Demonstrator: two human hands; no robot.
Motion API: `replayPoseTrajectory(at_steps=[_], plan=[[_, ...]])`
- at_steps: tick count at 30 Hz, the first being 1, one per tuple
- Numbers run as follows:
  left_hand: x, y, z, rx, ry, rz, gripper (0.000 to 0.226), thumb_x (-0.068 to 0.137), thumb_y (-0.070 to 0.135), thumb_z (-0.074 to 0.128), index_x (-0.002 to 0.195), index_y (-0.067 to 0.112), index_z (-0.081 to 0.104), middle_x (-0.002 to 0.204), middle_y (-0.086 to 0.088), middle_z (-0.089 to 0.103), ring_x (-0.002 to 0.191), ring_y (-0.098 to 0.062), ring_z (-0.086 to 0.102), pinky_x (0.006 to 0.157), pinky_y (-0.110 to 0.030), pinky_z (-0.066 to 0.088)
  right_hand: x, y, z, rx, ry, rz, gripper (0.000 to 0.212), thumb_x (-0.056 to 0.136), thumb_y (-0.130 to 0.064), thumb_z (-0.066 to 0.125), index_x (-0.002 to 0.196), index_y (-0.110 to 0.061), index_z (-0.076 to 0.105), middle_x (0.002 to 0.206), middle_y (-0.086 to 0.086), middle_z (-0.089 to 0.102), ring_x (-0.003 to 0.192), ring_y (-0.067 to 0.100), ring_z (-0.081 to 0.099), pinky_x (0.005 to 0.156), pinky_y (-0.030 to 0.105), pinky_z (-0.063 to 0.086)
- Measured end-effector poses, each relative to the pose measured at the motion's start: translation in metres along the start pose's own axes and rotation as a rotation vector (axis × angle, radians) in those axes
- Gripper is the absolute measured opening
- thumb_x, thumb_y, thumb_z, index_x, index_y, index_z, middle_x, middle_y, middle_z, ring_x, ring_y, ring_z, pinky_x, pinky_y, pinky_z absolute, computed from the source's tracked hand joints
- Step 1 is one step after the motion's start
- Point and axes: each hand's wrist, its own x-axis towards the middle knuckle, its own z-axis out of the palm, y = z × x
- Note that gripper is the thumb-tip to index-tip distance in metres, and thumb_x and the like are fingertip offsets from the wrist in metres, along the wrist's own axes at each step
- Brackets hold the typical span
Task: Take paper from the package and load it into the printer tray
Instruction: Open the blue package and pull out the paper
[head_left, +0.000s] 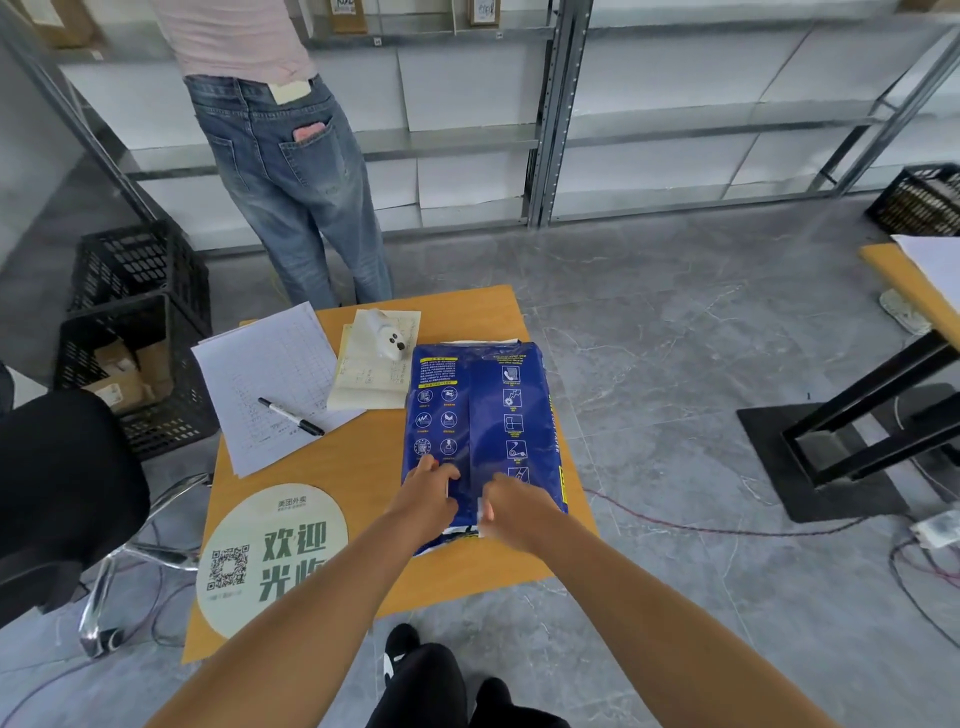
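Note:
A blue paper package (480, 410) with white icons lies flat on the right part of a small orange table (358, 467). Its near end is at my hands, and white paper shows at its far end. My left hand (428, 496) grips the wrapper at the near end, left of the centre seam. My right hand (511, 506) pinches the wrapper just right of the seam, with a white torn edge between the two hands. No printer is in view.
On the table lie printed sheets (270, 384) with a black marker (291, 417), a notepad (371, 369) under a white toy, and a round sticker (270, 556). A person (280, 156) stands behind the table at metal shelving. Black crates (135, 332) stand left; cables cross the floor on the right.

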Motion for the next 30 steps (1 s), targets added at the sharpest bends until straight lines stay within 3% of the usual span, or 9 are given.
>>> replayPoseTrajectory(at_steps=[3, 7, 13, 17, 20, 23, 27, 30], plan=[[-0.005, 0.006, 0.011, -0.016, 0.022, -0.024, 0.044, 0.088, 0.015, 0.054, 0.131, 0.026, 0.049, 0.136, -0.006, 0.034, 0.131, -0.029, 0.033, 0.103, -0.041, 0.043, -0.020, 0.000, 0.011, -0.033, -0.070, -0.006, 0.016, 0.087, -0.022, 0.053, 0.095, -0.010, 0.058, 0.089, 0.004, 0.056, 0.080, 0.024, 0.057, 0.066, 0.032, 0.045], [-0.013, 0.010, 0.025, -0.041, 0.063, -0.044, 0.052, 0.086, 0.019, 0.060, 0.134, 0.031, 0.044, 0.146, -0.007, 0.027, 0.139, -0.031, 0.026, 0.109, -0.046, 0.039, -0.040, -0.007, 0.032, -0.097, -0.162, 0.017, 0.017, 0.086, -0.020, 0.056, 0.094, -0.006, 0.060, 0.084, 0.007, 0.054, 0.076, 0.026, 0.053, 0.067, 0.031, 0.043], [-0.017, 0.021, 0.024, -0.106, 0.131, -0.069, 0.028, 0.092, 0.021, 0.054, 0.120, 0.022, 0.058, 0.137, -0.006, 0.037, 0.130, -0.027, 0.034, 0.107, -0.038, 0.037, -0.050, -0.012, 0.053, -0.018, -0.155, 0.090, 0.004, 0.091, -0.012, 0.053, 0.089, -0.009, 0.051, 0.071, 0.005, 0.046, 0.075, 0.025, 0.054, 0.061, 0.031, 0.043], [-0.014, 0.024, 0.014, -0.240, 0.036, -0.038, 0.027, 0.093, 0.020, 0.051, 0.119, 0.023, 0.060, 0.124, -0.006, 0.058, 0.116, -0.026, 0.052, 0.094, -0.039, 0.046, -0.056, -0.013, 0.055, 0.031, -0.095, 0.139, 0.015, 0.097, -0.015, 0.050, 0.107, -0.005, 0.056, 0.088, 0.008, 0.051, 0.085, 0.026, 0.057, 0.069, 0.032, 0.041], [-0.015, 0.038, 0.002, -0.416, -0.086, -0.053, 0.034, 0.095, 0.029, 0.049, 0.129, 0.023, 0.053, 0.114, -0.007, 0.064, 0.096, -0.022, 0.063, 0.079, -0.035, 0.052, -0.055, -0.019, 0.058, 0.088, 0.004, 0.158, 0.024, 0.101, -0.031, 0.044, 0.093, -0.011, 0.054, 0.088, 0.009, 0.057, 0.088, 0.028, 0.063, 0.069, 0.033, 0.043], [-0.014, 0.061, -0.004, -0.484, -0.133, 0.041, 0.037, 0.094, 0.030, 0.052, 0.130, 0.027, 0.055, 0.113, -0.009, 0.066, 0.105, -0.025, 0.064, 0.091, -0.042, 0.051, -0.050, -0.027, 0.063, 0.055, 0.017, 0.167, 0.032, 0.103, -0.029, 0.037, 0.102, -0.007, 0.060, 0.093, 0.011, 0.063, 0.098, 0.032, 0.066, 0.068, 0.032, 0.043], [-0.005, 0.088, -0.002, -0.455, -0.203, 0.155, 0.044, 0.093, 0.035, 0.054, 0.136, 0.038, 0.050, 0.125, 0.003, 0.062, 0.117, -0.015, 0.057, 0.091, -0.028, 0.046, -0.046, -0.033, 0.057, 0.133, 0.153, 0.143, 0.038, 0.101, -0.025, 0.037, 0.134, -0.006, 0.042, 0.125, 0.012, 0.056, 0.113, 0.028, 0.058, 0.082, 0.038, 0.050], [0.005, 0.095, 0.004, -0.373, -0.257, 0.180, 0.047, 0.092, 0.029, 0.051, 0.138, 0.040, 0.047, 0.138, 0.007, 0.057, 0.127, -0.014, 0.052, 0.100, -0.029, 0.044, -0.041, -0.028, 0.048, 0.209, 0.256, 0.185, 0.038, 0.099, -0.024, 0.040, 0.133, -0.007, 0.044, 0.124, 0.012, 0.053, 0.108, 0.028, 0.058, 0.086, 0.040, 0.052]])
